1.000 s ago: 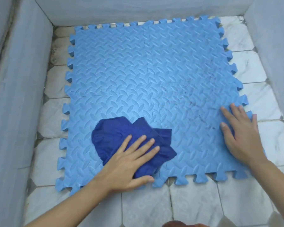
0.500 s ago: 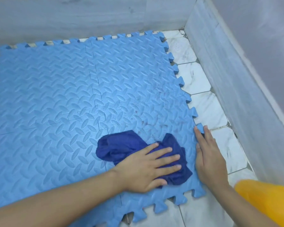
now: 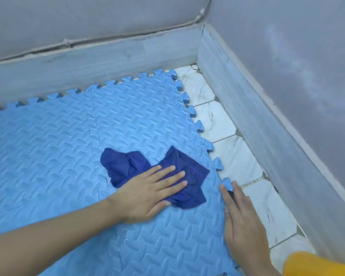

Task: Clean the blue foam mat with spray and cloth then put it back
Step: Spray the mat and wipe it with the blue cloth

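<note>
Wiping stage of mat cleaning, seen from the head-worn camera. The light-blue interlocking foam mat with a raised leaf-pattern surface (image 3: 72,156) lies flat on the white marble-look tiled floor (image 3: 233,160), its far toothed edge close against the grey baseboard (image 3: 88,64) and its right edge running beside a strip of bare tile next to the side wall. The left hand (image 3: 147,196) rests palm-down on the crumpled dark-blue cloth (image 3: 127,166), fingers (image 3: 167,170) spread and extended flat, pressing the cloth onto the mat rather than gripping it; the cloth sits near the mat's right edge. The right hand (image 3: 241,222) lies along that edge, fingers straight and close together, closed on nothing, the fingertips touching a projecting foam tab (image 3: 227,185); it appears to steady the mat. No spray bottle can be identified; a yellow object (image 3: 315,265) intrudes at lower right, its nature unclear. Likely hazards: a firm stroke toward the edge could carry the cloth off onto the tile; sideways force could slide the light mat or open the seams between its joined sections if the bracing hand lifts; the soft edge tabs could bend or tear under pressure; loose folds of cloth could leave patches unwiped.
</note>
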Motion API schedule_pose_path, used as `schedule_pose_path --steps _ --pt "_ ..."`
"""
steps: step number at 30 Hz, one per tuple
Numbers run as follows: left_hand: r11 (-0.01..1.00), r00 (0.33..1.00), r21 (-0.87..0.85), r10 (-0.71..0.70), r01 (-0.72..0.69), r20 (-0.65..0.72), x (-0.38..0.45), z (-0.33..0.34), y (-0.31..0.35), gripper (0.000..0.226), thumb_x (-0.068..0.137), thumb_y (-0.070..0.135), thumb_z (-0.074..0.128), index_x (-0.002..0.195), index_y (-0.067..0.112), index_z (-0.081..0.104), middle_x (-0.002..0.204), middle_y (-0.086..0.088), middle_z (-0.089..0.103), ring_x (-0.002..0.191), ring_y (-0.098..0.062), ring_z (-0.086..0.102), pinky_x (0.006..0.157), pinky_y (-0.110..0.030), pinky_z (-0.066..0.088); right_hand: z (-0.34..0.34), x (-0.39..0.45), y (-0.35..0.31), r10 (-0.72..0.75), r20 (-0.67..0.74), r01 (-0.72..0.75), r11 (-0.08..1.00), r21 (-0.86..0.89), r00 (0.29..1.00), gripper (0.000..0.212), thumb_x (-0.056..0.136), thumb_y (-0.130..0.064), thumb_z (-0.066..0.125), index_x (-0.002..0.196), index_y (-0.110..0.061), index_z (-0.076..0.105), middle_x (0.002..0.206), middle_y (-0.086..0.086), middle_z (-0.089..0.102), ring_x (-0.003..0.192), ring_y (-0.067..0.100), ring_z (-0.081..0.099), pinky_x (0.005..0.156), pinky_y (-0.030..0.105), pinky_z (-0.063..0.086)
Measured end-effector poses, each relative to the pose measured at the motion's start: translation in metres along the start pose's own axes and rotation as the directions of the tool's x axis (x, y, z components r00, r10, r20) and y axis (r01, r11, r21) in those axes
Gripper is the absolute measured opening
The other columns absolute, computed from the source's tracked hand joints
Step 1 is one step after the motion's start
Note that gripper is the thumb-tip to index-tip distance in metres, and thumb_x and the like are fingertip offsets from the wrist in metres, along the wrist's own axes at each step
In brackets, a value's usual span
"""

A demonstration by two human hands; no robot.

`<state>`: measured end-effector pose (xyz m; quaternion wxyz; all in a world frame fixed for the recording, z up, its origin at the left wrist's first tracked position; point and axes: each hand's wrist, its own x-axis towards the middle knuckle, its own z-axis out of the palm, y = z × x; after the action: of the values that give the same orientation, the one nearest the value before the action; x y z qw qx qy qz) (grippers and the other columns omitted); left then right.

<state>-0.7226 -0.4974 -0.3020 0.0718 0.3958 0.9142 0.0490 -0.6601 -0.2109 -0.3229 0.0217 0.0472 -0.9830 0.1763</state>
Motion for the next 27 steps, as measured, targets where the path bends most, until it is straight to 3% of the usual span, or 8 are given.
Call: schedule_pose_path --steps 3,5,7,9,16,22,24,27 --pt "0.999 0.999 -0.011 0.048 -0.048 0.006 0.045 -0.011 -0.044 0.055 0.101 0.047 0.014 0.153 0.029 0.015 0.16 0.008 0.01 0.148 -0.015 0.008 0.119 -0.036 0.005 -0.001 0.002 -0.002 0.014 -0.017 -0.014 1.0 0.004 1.0 0.055 0.089 -0.018 0.033 0.144 -0.023 0.041 0.149 0.012 0.046 0.131 0.023 0.044 0.113 0.029 0.024" --pt "0.976 0.975 -0.03 -0.219 0.218 -0.04 0.101 -0.022 -0.09 0.059 0.097 0.052 0.008 0.152 0.03 0.009 0.161 0.007 0.005 0.149 -0.016 0.005 0.12 -0.037 0.004 -0.002 0.005 -0.001 0.018 -0.016 -0.018 1.0 0.006 1.0 0.055 0.09 -0.018 0.033 0.144 -0.024 0.04 0.149 0.012 0.046 0.133 0.022 0.042 0.113 0.028 0.022" --pt "0.833 0.835 -0.135 -0.547 0.536 -0.057 0.142 -0.032 -0.127 0.058 0.099 0.049 0.011 0.153 0.029 0.007 0.162 0.005 0.002 0.149 -0.018 0.002 0.12 -0.039 0.003 -0.001 0.003 -0.001 0.008 -0.001 -0.008 1.0 -0.008 1.0 0.055 0.091 -0.017 0.032 0.146 -0.024 0.039 0.151 0.011 0.044 0.136 0.022 0.04 0.115 0.03 0.022" --pt "0.755 0.759 -0.158 -0.649 0.636 -0.046 0.159 -0.032 -0.134 0.055 0.102 0.043 0.014 0.154 0.026 0.007 0.162 0.004 0.002 0.149 -0.019 0.0 0.12 -0.04 0.002 0.0 0.003 -0.001 0.008 0.01 -0.008 1.0 -0.003 1.0 0.056 0.092 -0.012 0.035 0.147 -0.023 0.04 0.155 0.008 0.04 0.141 0.023 0.038 0.115 0.034 0.024" --pt "0.97 0.97 -0.046 -0.238 0.241 0.054 0.026 -0.015 -0.014 0.058 0.099 0.046 0.01 0.152 0.023 0.014 0.16 0.0 0.014 0.148 -0.02 0.012 0.119 -0.037 0.011 -0.007 0.003 -0.003 0.039 0.054 -0.042 0.997 0.067 0.998 0.051 0.098 -0.012 0.035 0.148 -0.02 0.043 0.155 0.01 0.039 0.143 0.023 0.037 0.119 0.041 0.027" --pt "0.992 0.978 -0.027 0.123 -0.121 0.166 -0.048 0.003 0.087 0.058 0.099 0.046 0.027 0.149 0.018 0.032 0.156 -0.001 0.029 0.143 -0.024 0.029 0.111 -0.042 0.023 -0.006 0.005 0.002 0.035 0.068 -0.047 0.983 0.178 0.997 0.057 0.095 -0.004 0.032 0.149 -0.022 0.041 0.158 0.004 0.035 0.146 0.019 0.032 0.122 0.038 0.019" --pt "0.989 0.977 0.02 0.139 -0.144 0.165 -0.018 0.003 0.073 0.058 0.1 0.049 0.022 0.151 0.021 0.027 0.158 0.001 0.024 0.144 -0.021 0.024 0.113 -0.042 0.02 -0.008 0.007 0.003 0.045 0.072 -0.06 0.972 0.228 0.996 0.058 0.095 -0.002 0.033 0.148 -0.023 0.042 0.158 0.004 0.036 0.146 0.019 0.032 0.122 0.036 0.017" --pt "0.992 0.986 0.015 -0.125 0.124 0.109 0.047 -0.002 0.037 0.062 0.097 0.054 0.013 0.152 0.026 0.014 0.16 0.002 0.013 0.147 -0.024 0.015 0.117 -0.042 0.012 -0.013 0.009 0.004 0.056 0.11 -0.09 0.939 0.333 0.992 0.053 0.098 -0.006 0.032 0.146 -0.023 0.046 0.156 0.005 0.037 0.147 0.017 0.03 0.121 0.025 0.009"
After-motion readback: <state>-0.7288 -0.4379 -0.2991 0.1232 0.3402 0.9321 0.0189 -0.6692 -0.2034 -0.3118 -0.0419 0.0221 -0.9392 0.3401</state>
